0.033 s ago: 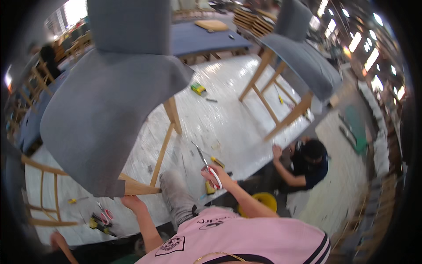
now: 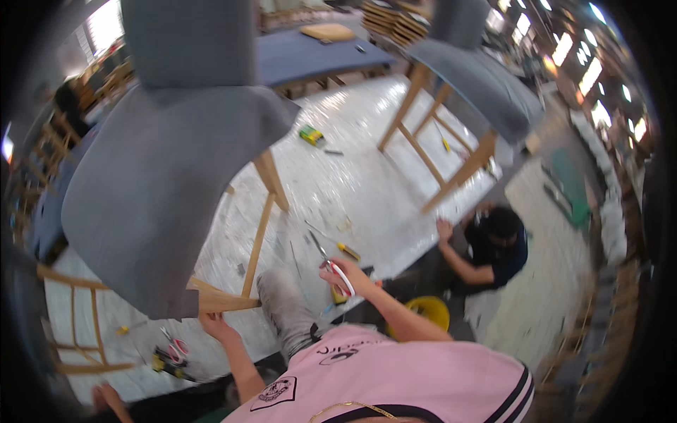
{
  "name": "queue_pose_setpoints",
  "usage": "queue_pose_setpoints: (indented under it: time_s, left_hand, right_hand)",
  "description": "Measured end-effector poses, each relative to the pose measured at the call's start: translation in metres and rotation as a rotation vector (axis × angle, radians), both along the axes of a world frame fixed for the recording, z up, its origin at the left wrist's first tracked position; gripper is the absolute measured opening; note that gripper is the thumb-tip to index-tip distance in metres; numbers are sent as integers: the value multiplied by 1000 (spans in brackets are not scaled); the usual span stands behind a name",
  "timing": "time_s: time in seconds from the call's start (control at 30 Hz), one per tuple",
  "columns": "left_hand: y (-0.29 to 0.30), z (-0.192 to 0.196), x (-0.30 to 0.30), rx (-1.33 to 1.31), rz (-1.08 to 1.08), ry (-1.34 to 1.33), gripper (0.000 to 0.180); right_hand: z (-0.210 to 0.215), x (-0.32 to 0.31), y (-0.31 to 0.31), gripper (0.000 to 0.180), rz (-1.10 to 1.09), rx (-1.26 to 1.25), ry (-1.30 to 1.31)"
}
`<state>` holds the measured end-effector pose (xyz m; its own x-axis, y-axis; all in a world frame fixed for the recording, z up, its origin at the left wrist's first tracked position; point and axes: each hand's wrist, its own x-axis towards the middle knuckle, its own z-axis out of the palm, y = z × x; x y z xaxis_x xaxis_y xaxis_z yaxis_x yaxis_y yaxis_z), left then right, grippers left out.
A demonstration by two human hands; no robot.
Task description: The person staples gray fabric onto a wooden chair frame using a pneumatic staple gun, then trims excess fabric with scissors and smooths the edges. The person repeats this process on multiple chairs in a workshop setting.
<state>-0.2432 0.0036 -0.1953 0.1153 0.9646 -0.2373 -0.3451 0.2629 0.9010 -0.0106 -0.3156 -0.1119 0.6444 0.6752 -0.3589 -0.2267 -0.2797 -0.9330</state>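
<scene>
A large chair point(image 2: 155, 169) with grey fabric over its seat and back stands tilted on the left, on pale wooden legs. My left hand point(image 2: 217, 326) is at its near front corner, fingers curled up against the lower edge where the fabric meets the bare wooden leg point(image 2: 224, 301); the fingertips are partly hidden. In my right hand point(image 2: 347, 276) is a pair of scissors point(image 2: 343, 277) with red and white handles, blades pointing up and away to the left, off the fabric. Just beyond lies a screwdriver point(image 2: 348, 252) with a yellow handle.
Plastic sheeting point(image 2: 328, 190) covers the worktable. A second grey chair point(image 2: 479, 88) stands at far right. Beside the table crouches another person point(image 2: 497, 243). Another hand point(image 2: 107, 396) shows at lower left, near more scissors point(image 2: 178, 349). A yellow bucket point(image 2: 430, 314) sits below the right edge.
The whole view has shifted slightly. My left hand stays at the chair corner and my right hand keeps the scissors. The other person's hand at lower left has moved a little.
</scene>
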Motion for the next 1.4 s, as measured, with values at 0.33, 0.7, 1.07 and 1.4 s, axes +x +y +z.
queue_pose_setpoints:
  time_s: [0.33, 0.7, 1.07, 1.4]
  left_hand:
    - [-146, 8, 46, 552, -1370, 590, 27]
    - [-197, 24, 142, 571, -1738, 425, 21]
    - [-95, -48, 46, 274, -1294, 442, 18]
    - [-66, 15, -50, 427, -482, 688, 63]
  right_hand:
    - [-42, -32, -9, 56, 1, 29, -283]
    - [-47, -36, -130, 43, -362, -258, -345]
    - [-90, -63, -309, 41, -1139, -169, 183]
    - [9, 153, -19, 62, -521, 729, 408]
